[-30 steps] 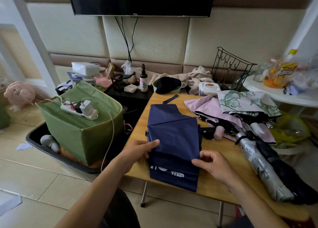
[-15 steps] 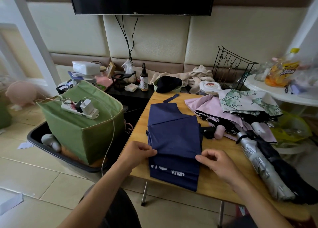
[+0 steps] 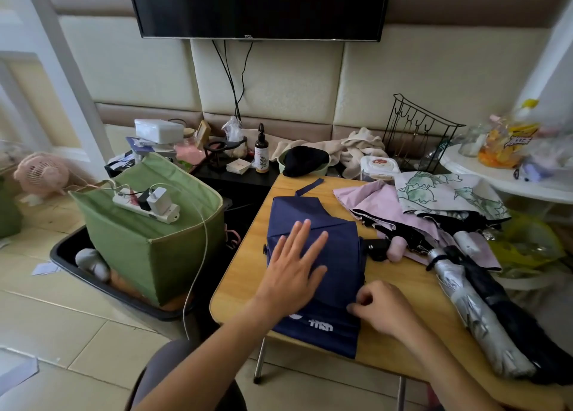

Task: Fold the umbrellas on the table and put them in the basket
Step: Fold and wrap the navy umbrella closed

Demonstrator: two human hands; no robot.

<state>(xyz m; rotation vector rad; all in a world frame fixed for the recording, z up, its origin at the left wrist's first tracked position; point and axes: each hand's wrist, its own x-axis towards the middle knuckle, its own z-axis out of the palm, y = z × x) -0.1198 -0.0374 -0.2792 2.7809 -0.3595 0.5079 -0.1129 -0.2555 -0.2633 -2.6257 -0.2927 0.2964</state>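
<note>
The right hand is nearest, its fingers curled and pinching the right edge of the navy umbrella where the cloth folds over. The left hand lies flat on the navy cloth just beyond, fingers straight and spread, pressing it down. The umbrella lies on the wooden worktop near its front left corner, canopy flattened into a long layered slab, white lettering on the near end, a strap poking out at the far end.

To the right on the worktop, a silver umbrella lies loosely rolled, touching a black one beside it. Farther back a pink umbrella sprawls unfolded, its pink handle next to a black handle, and a leaf-print one overlaps it.

On the floor to the left, a black tray holds a green basket; a white power strip with a charger rests across the basket's open top, and what lies inside cannot be seen. A grey object sits in the tray beside it.

At the far end, a green bowl holds something black, and a lidded tub stands near a wire rack.
</note>
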